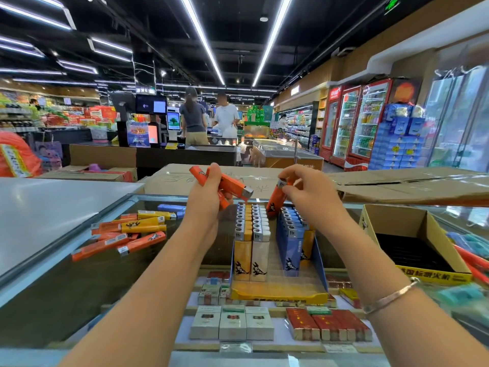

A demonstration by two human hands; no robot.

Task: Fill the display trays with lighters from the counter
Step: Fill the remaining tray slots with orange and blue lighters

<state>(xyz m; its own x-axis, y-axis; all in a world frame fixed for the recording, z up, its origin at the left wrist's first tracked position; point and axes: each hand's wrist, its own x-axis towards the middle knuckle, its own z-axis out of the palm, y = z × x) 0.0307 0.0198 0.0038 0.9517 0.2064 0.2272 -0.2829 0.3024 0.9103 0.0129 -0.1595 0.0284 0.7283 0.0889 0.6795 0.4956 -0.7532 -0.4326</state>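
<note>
A yellow and blue display tray stands on the glass counter, holding rows of upright yellow, white and blue lighters. My left hand is above its back left corner, closed on a bunch of orange lighters. Over the tray's back, my right hand pinches one orange lighter by its metal top, its lower end pointing down into the tray. Loose orange, yellow and blue lighters lie on the counter to the left.
An open cardboard box with a dark inside stands right of the tray, more lighters beyond it. Cigarette packs show under the glass. Brown cartons line the counter's far edge. Two people stand at a checkout behind.
</note>
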